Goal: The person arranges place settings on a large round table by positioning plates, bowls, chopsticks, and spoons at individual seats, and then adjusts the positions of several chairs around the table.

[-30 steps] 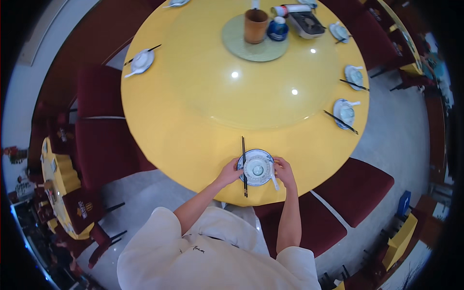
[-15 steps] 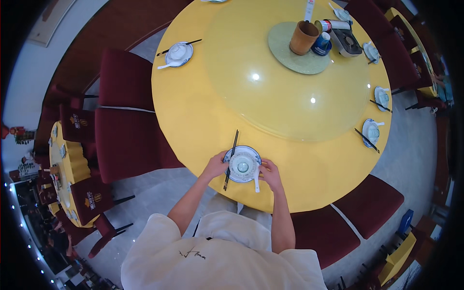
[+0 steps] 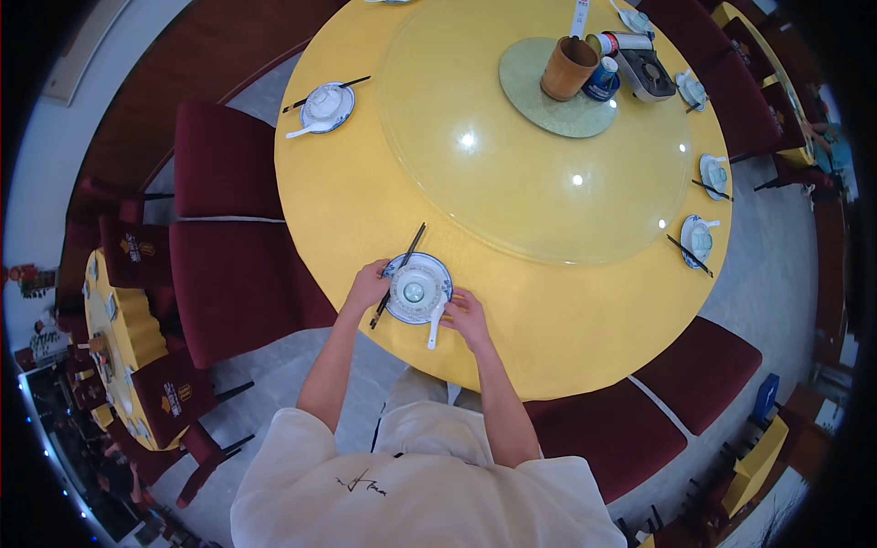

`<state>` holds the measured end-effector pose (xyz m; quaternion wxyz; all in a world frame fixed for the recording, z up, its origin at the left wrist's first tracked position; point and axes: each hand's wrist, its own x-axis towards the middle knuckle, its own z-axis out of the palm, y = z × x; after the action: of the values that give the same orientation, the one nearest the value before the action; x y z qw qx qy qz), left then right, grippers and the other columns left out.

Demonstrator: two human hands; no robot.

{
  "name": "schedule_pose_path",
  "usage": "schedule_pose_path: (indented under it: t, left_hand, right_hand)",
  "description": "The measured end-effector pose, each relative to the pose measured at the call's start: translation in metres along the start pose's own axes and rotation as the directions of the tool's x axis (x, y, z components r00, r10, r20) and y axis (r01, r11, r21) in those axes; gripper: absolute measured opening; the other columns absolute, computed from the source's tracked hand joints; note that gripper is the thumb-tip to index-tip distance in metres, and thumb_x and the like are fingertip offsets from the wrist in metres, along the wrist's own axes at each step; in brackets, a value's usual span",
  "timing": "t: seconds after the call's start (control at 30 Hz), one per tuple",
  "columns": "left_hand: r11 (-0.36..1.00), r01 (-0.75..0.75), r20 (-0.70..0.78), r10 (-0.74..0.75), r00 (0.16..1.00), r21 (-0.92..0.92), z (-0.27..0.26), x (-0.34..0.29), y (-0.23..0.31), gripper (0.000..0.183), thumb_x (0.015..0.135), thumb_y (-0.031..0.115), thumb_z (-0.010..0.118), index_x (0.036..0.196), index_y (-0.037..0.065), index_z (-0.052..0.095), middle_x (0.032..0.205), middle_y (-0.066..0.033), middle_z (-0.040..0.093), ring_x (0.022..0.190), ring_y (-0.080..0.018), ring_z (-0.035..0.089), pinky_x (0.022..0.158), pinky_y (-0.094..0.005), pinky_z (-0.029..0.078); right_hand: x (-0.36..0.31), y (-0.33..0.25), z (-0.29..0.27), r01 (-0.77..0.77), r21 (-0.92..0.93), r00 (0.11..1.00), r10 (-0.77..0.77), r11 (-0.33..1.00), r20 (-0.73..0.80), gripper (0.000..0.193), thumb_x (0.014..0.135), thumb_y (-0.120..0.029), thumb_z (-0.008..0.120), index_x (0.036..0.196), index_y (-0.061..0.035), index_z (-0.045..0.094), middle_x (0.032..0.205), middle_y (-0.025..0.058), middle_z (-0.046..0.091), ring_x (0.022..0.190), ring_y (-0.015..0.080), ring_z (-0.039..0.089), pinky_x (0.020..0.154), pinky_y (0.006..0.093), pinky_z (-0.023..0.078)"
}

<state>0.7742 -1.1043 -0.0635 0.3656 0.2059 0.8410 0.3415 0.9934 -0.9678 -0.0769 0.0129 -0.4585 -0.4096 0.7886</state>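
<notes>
A plate (image 3: pixel 442 265) with a blue-patterned rim rests near the front edge of the round yellow-covered table (image 3: pixel 521 320). On it sits a white bowl (image 3: pixel 403 309) with a small clear glass (image 3: pixel 414 292) at its middle. Black chopsticks (image 3: pixel 415 241) slant across the plate's left side. A white spoon (image 3: pixel 433 336) hangs over its near right rim. My left hand (image 3: pixel 369 285) grips the plate at its left edge, beside the chopsticks. At the right edge, next to the spoon, my right hand (image 3: pixel 467 318) is closed on the plate too. Some fingertips are hidden.
A glass turntable (image 3: pixel 512 196) covers the table's middle. On it, a green round board (image 3: pixel 530 96) bears a bamboo cup (image 3: pixel 569 71) and a blue container (image 3: pixel 601 84). A portable stove (image 3: pixel 647 75) stands beyond. Similar settings (image 3: pixel 327 105) and dark red chairs (image 3: pixel 242 283) ring the table.
The plate, with its bowl, glass, chopsticks and spoon, has moved left along the table's edge. Both my hands went with it, keeping their hold. The view has shifted slightly.
</notes>
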Motion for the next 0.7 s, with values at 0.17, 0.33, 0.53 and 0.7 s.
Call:
schedule_pose_path:
  t: [0.17,0.33,0.53,0.7]
  left_hand:
    - [1.000,-0.014,-0.028,0.014,1.000,-0.018,-0.013,0.007,0.010,0.046,0.079,0.013,0.065,0.122,-0.006,0.062,0.105,-0.0219,0.071,0.094,-0.0275,0.071,0.081,-0.0341,0.054]
    - [0.999,-0.039,-0.035,0.038,0.999,-0.030,-0.023,0.013,0.008,0.046,0.080,0.010,0.064,0.122,-0.006,0.062,0.105,-0.0221,0.071,0.096,-0.0272,0.070,0.084,-0.0337,0.053]
    - [0.998,-0.009,-0.022,0.007,1.000,-0.057,-0.019,0.019,0.001,0.054,0.076,-0.001,0.056,0.130,-0.009,0.056,0.117,-0.0218,0.068,0.098,-0.0255,0.068,0.088,-0.0325,0.053]
    - [0.995,-0.043,-0.022,0.042,0.999,-0.092,-0.018,0.026,-0.007,0.053,0.077,-0.001,0.056,0.129,-0.008,0.057,0.114,-0.0206,0.069,0.096,-0.0239,0.068,0.086,-0.0319,0.053]
  right_hand:
    - [0.005,-0.001,0.017,0.005,0.033,1.000,-0.005,0.999,0.000,0.046,0.090,-0.004,0.062,0.133,-0.0016,0.048,0.115,0.0154,0.057,0.098,0.0254,0.067,0.079,0.0387,0.063]
    - [0.014,0.004,0.027,0.007,0.045,0.999,-0.008,0.999,0.035,0.049,0.087,-0.006,0.066,0.132,-0.0026,0.048,0.114,0.0153,0.057,0.100,0.0255,0.064,0.073,0.0370,0.063]
    - [0.017,0.003,0.026,0.015,0.009,1.000,-0.015,1.000,0.023,0.050,0.087,-0.007,0.066,0.132,-0.0030,0.047,0.114,0.0141,0.058,0.099,0.0238,0.064,0.074,0.0360,0.063]
    - [0.015,-0.005,0.021,0.016,-0.043,0.999,-0.014,0.999,0.046,0.051,0.088,-0.007,0.066,0.135,-0.0030,0.046,0.115,0.0135,0.058,0.101,0.0232,0.064,0.076,0.0350,0.061]
